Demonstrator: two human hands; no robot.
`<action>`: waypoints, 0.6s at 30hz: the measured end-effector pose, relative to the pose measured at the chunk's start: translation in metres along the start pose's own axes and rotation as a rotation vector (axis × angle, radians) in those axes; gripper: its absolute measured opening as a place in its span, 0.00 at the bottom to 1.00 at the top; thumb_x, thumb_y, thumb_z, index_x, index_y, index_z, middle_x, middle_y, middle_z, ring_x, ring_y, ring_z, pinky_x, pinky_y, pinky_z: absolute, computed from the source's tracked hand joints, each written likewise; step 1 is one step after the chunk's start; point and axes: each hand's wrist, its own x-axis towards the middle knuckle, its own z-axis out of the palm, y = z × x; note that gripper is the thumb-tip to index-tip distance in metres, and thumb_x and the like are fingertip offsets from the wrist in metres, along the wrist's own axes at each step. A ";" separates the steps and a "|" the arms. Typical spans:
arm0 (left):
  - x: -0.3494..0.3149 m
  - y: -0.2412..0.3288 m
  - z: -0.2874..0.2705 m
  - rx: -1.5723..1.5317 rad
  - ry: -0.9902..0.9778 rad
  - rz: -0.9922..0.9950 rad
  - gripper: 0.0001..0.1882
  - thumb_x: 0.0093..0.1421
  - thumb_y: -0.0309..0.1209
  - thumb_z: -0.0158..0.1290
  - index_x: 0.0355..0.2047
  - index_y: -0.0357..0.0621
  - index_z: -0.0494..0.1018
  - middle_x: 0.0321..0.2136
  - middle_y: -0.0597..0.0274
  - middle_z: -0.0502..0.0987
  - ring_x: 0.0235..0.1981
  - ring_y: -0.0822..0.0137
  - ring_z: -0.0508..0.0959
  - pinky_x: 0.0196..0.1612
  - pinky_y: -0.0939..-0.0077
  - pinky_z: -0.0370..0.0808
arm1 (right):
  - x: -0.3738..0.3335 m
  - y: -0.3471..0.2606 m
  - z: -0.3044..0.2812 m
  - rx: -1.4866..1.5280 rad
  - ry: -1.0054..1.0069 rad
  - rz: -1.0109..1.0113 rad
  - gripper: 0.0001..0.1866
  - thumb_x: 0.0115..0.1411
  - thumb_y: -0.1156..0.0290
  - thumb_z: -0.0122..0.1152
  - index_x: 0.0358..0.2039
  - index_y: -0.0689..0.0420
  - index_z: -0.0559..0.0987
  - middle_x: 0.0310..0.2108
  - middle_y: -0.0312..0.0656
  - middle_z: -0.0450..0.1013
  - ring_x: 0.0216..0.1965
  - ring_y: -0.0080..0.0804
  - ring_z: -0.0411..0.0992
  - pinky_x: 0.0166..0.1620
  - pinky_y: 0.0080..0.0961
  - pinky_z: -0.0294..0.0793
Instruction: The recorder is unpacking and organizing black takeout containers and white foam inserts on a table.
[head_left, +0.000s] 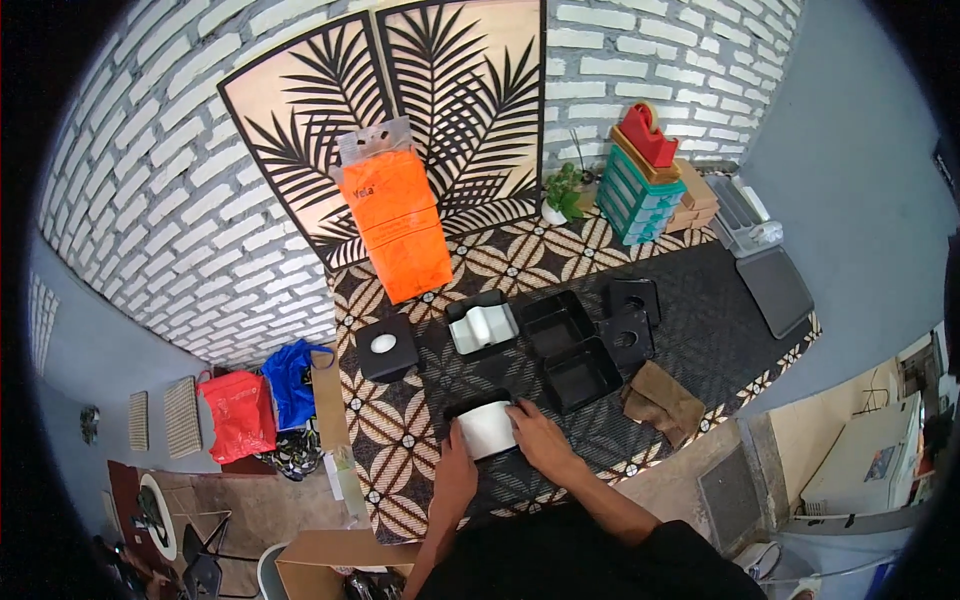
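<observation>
My left hand (456, 468) and my right hand (544, 441) are at the near side of the table. Between them is a white tissue bundle (488, 430), its top smooth and slightly curved. It sits in a black box (461, 406), whose rim shows behind it. The left fingers press against the bundle's left side and the right fingers close on its right edge. Beyond, a second black box (491, 299) holds white tissue with a raised fold. To the left stands a lidded black box (374, 368), with tissue at its round hole.
Two empty black boxes (556, 300) stand right of centre. Beside them lie black lids (628, 340) with round holes and a brown cloth (663, 402). An orange package (398, 225) leans at the back. Teal drawers (640, 200), a potted plant (564, 190) and a grey tray (775, 290) are further right.
</observation>
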 end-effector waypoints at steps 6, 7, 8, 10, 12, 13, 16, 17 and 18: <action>-0.008 0.031 0.010 -0.084 0.030 -0.058 0.35 0.61 0.20 0.43 0.68 0.42 0.46 0.55 0.28 0.61 0.47 0.31 0.73 0.48 0.47 0.74 | -0.016 0.015 -0.043 0.267 0.264 -0.259 0.13 0.64 0.73 0.54 0.48 0.61 0.76 0.49 0.54 0.72 0.44 0.53 0.75 0.48 0.39 0.75; -0.009 0.035 0.012 -0.075 0.040 -0.078 0.34 0.62 0.20 0.42 0.68 0.43 0.46 0.57 0.29 0.59 0.47 0.31 0.72 0.48 0.48 0.74 | -0.015 0.022 -0.053 0.269 0.261 -0.258 0.13 0.64 0.73 0.54 0.48 0.61 0.76 0.49 0.54 0.72 0.44 0.53 0.75 0.48 0.39 0.75; -0.009 0.043 0.013 -0.076 0.033 -0.076 0.34 0.62 0.20 0.42 0.68 0.43 0.46 0.57 0.29 0.59 0.47 0.31 0.72 0.48 0.48 0.74 | -0.017 0.032 -0.068 0.315 0.350 -0.143 0.11 0.64 0.73 0.54 0.45 0.61 0.78 0.45 0.52 0.74 0.41 0.49 0.76 0.46 0.36 0.75; -0.008 0.053 0.013 -0.128 0.024 -0.119 0.34 0.62 0.21 0.42 0.68 0.45 0.46 0.59 0.32 0.59 0.48 0.32 0.73 0.49 0.49 0.75 | -0.013 0.056 -0.081 0.398 0.523 0.105 0.08 0.65 0.73 0.54 0.39 0.62 0.79 0.35 0.49 0.77 0.37 0.43 0.77 0.40 0.32 0.74; -0.006 0.054 0.022 -0.117 0.006 -0.094 0.34 0.62 0.21 0.42 0.68 0.45 0.47 0.59 0.33 0.58 0.48 0.32 0.73 0.48 0.49 0.75 | -0.001 0.103 -0.089 0.294 0.797 0.034 0.07 0.65 0.74 0.54 0.37 0.63 0.78 0.32 0.49 0.77 0.33 0.44 0.76 0.36 0.33 0.74; -0.004 0.051 0.026 -0.110 -0.003 -0.072 0.34 0.62 0.21 0.43 0.68 0.46 0.47 0.59 0.33 0.58 0.48 0.32 0.73 0.48 0.49 0.76 | 0.003 0.124 -0.093 0.274 0.791 0.129 0.06 0.63 0.76 0.54 0.39 0.63 0.77 0.35 0.50 0.76 0.37 0.46 0.75 0.41 0.35 0.73; -0.004 0.041 0.044 -0.027 0.010 -0.173 0.34 0.61 0.22 0.43 0.68 0.46 0.48 0.60 0.34 0.58 0.47 0.33 0.73 0.46 0.49 0.76 | 0.015 0.180 -0.097 0.201 0.839 0.199 0.11 0.62 0.76 0.55 0.45 0.62 0.75 0.42 0.51 0.74 0.47 0.50 0.71 0.50 0.39 0.70; -0.004 0.038 0.046 -0.024 0.020 -0.185 0.34 0.61 0.22 0.43 0.68 0.46 0.48 0.60 0.34 0.58 0.47 0.33 0.73 0.46 0.49 0.76 | 0.020 0.193 -0.096 0.083 0.889 0.255 0.14 0.61 0.75 0.56 0.48 0.62 0.74 0.45 0.52 0.72 0.50 0.52 0.69 0.53 0.41 0.67; -0.005 0.034 0.046 -0.019 0.029 -0.171 0.34 0.61 0.22 0.43 0.67 0.46 0.49 0.59 0.34 0.58 0.46 0.33 0.74 0.46 0.49 0.76 | 0.024 0.208 -0.094 -0.039 0.939 0.311 0.17 0.60 0.74 0.57 0.50 0.61 0.73 0.48 0.52 0.71 0.53 0.53 0.66 0.56 0.42 0.65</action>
